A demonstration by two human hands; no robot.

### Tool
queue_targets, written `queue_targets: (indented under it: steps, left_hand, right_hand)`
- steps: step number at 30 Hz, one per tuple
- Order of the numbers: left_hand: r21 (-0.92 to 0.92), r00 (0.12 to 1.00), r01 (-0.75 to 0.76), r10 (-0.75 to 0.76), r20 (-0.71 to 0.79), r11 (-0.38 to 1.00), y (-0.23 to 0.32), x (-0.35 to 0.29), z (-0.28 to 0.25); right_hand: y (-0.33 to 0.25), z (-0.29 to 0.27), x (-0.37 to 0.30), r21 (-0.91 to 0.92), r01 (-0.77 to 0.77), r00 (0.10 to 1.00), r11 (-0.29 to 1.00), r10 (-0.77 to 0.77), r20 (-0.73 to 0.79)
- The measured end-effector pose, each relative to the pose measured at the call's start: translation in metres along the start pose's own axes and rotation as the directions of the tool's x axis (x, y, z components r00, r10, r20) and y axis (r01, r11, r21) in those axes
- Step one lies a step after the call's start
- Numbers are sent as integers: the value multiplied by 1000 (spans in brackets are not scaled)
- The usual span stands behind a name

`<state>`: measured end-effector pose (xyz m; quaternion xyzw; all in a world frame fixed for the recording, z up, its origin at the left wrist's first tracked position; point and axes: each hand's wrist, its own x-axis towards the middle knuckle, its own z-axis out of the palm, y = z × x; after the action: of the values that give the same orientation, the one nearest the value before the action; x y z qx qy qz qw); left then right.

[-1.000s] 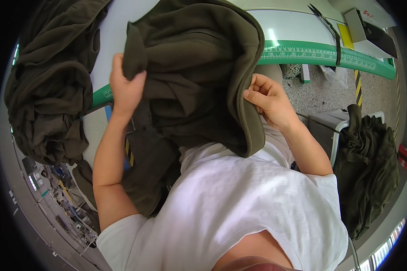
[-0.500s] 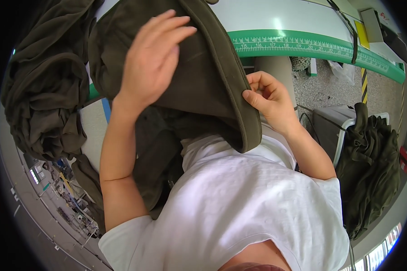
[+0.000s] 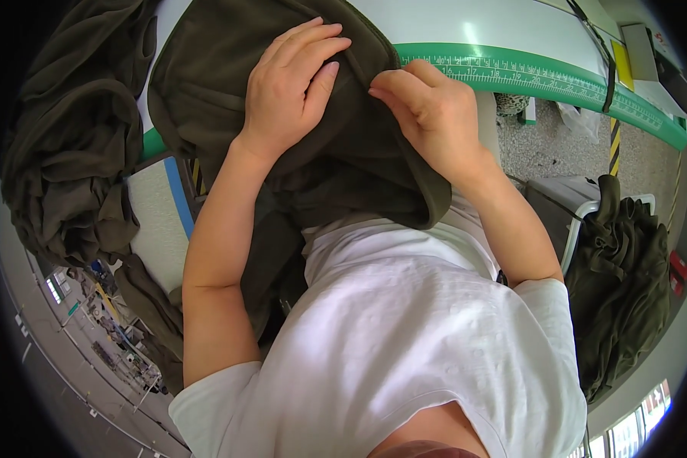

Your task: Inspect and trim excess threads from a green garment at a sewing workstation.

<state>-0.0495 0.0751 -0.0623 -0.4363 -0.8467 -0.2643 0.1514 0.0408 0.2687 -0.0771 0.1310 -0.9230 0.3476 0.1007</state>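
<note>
A dark olive cloth garment (image 3: 206,84) lies over the table's front edge and hangs down toward my lap, its stitched edge band running down on the right. My left hand (image 3: 286,91) rests on the cloth with its fingers stretched out, open. To the right, my right hand (image 3: 435,114) is over the garment's edge, thumb and forefinger closed in a pinch at the cloth. What the fingertips hold, if anything, is too small to make out.
A green measuring strip (image 3: 504,72) runs along the white table's (image 3: 443,23) front edge, with a dark strap (image 3: 609,76) across it. More olive cloth is heaped at the left (image 3: 76,145). A grey bin (image 3: 553,191) with draped olive cloth (image 3: 618,282) stands at the right.
My right hand has let go of the lower edge band and moved up and left into a pinch. My left hand has shifted right and lies on the cloth. The band has turned over.
</note>
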Motion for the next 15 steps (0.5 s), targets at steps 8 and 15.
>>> queue_targets:
  steps: [8,15]
  left_hand:
    - [23,999,-4,5,-48,1000,-5,-2,3]
    - [-156,991,133,-136,-7,979,-2,-14,-19]
  right_hand:
    - [18,-13,-28,775,-358,902,520,406,145]
    - [7,-2,-24,676,-411,901,612,385,199]
